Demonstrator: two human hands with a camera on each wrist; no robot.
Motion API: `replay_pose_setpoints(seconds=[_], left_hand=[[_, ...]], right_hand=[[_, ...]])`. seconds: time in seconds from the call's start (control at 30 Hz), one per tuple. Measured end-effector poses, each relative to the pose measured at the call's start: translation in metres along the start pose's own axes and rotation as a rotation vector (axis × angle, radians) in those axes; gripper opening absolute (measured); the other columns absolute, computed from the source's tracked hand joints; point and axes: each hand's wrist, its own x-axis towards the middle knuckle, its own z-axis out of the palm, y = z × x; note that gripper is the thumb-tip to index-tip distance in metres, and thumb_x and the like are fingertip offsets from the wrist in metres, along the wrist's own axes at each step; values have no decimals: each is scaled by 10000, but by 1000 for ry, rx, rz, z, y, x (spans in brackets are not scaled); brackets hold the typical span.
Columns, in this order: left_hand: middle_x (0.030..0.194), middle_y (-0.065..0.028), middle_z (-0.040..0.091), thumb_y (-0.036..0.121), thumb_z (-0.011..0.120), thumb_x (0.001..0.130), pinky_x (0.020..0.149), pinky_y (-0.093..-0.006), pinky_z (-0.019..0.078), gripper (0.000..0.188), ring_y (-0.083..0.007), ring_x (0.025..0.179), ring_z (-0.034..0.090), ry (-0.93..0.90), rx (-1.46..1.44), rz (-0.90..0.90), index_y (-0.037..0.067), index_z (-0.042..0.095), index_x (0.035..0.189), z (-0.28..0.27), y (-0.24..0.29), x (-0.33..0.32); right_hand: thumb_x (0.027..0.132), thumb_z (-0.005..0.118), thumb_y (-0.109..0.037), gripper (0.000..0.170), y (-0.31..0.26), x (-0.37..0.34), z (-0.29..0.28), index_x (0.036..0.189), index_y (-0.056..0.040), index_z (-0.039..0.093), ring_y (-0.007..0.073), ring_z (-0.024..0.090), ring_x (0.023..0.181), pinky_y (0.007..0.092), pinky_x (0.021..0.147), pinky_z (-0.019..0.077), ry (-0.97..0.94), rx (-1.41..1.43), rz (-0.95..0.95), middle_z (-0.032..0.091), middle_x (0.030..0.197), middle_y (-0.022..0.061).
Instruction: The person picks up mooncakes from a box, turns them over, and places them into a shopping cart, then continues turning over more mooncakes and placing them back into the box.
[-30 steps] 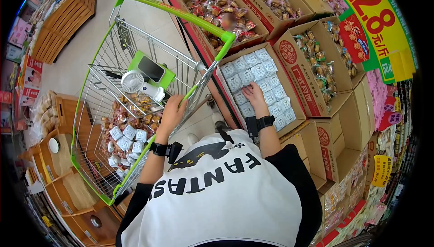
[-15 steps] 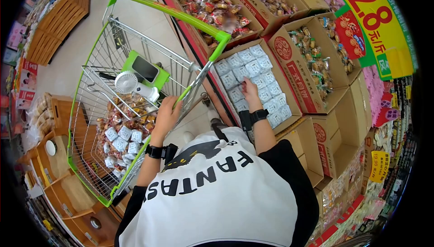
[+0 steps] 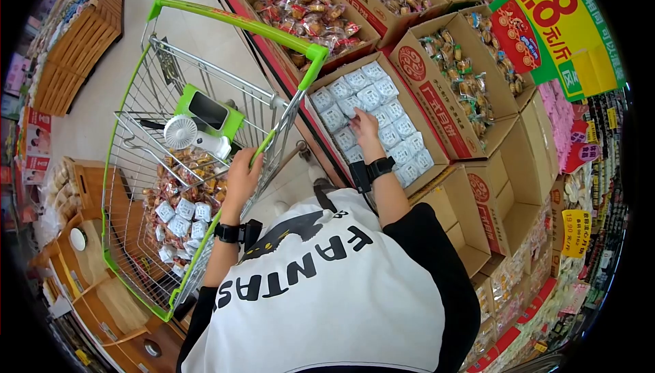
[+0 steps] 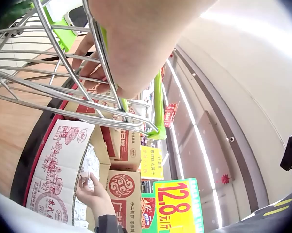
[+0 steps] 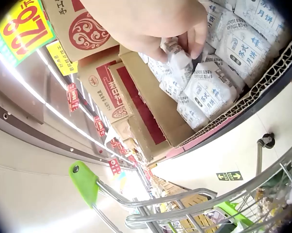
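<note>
The right hand's fingers (image 5: 200,35) are bent and nearly together, pinching a white packet (image 5: 180,62) by its wrapper. That packet is at the open carton (image 5: 165,110), among rows of similar packets (image 5: 211,92). The right hand (image 3: 366,126) dips palm-down over them, its wrist carrying a black band (image 3: 379,167); the forearm slants forward and inward from a black sleeve (image 3: 434,253).

The left hand (image 3: 241,174) lies over the near side of the shopping cart (image 3: 235,23), fingers loosely curled over the rim. Its forearm, with a matching wristband (image 3: 232,233), runs forward from the body alongside the cart.

In the cart are more white packets (image 3: 181,226) on top of brown wrapped pieces (image 3: 194,158). Above these, towards the handle, are a white fan (image 3: 181,132) and a dark-screened device (image 3: 209,111) on something green (image 3: 235,122).

Beyond the right hand stand red-printed cartons of wrapped pastries (image 3: 307,19), and a green and yellow price sign (image 3: 542,21) reads 12.8. A white shirt (image 3: 327,311) covers the person's torso.
</note>
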Motion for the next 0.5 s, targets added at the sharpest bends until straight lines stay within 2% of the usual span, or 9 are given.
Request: replay_pose_setpoints(seconds=[0.13, 0.2, 0.33, 0.4, 0.43, 0.5], left_hand=[[772, -160, 518, 130, 537, 781, 666, -348, 400, 175, -323, 749, 494, 5, 45, 10, -4, 524, 892, 1, 0, -2], [824, -156, 517, 99, 531, 780, 693, -341, 408, 227, -298, 796, 501, 64, 33, -13, 6, 496, 985, 5, 1, -4], [901, -143, 504, 45, 512, 777, 719, -320, 413, 287, -253, 862, 498, 151, -60, 55, 14, 455, 1057, 2, 8, -2], [953, -125, 484, -4, 486, 772, 728, -292, 410, 295, -214, 902, 481, 203, -196, 15, 11, 447, 1064, -4, 16, -1], [942, -111, 492, -14, 479, 769, 739, -266, 406, 291, -193, 881, 489, 217, -176, 24, 13, 452, 1058, -8, 20, 0], [933, -107, 497, -18, 477, 769, 740, -267, 406, 292, -187, 866, 494, 195, -174, 34, 14, 453, 1057, -17, 29, 2]], right_hand=[[701, 655, -150, 165, -4, -4, 1, 741, -53, 529, 145, 533, 643, 233, 541, 420, 11, -26, 32, 526, 712, 32], [704, 648, -166, 162, -7, -7, 1, 741, -55, 536, 143, 542, 658, 223, 533, 412, 11, -50, 28, 532, 713, 26], [712, 626, -167, 138, -16, -14, -1, 747, -62, 545, 124, 523, 618, 219, 521, 402, 37, -63, 19, 527, 706, 16], [703, 615, -157, 145, -23, -15, -8, 749, -49, 531, 104, 481, 529, 200, 494, 383, -95, -100, -86, 513, 656, 17], [703, 615, -157, 145, -29, -21, -7, 749, -49, 531, 104, 481, 529, 200, 494, 383, -95, -99, -85, 513, 656, 17], [712, 609, -156, 211, -52, -42, 2, 851, -28, 516, 91, 468, 566, 199, 537, 389, -168, -104, -141, 510, 693, 18]])
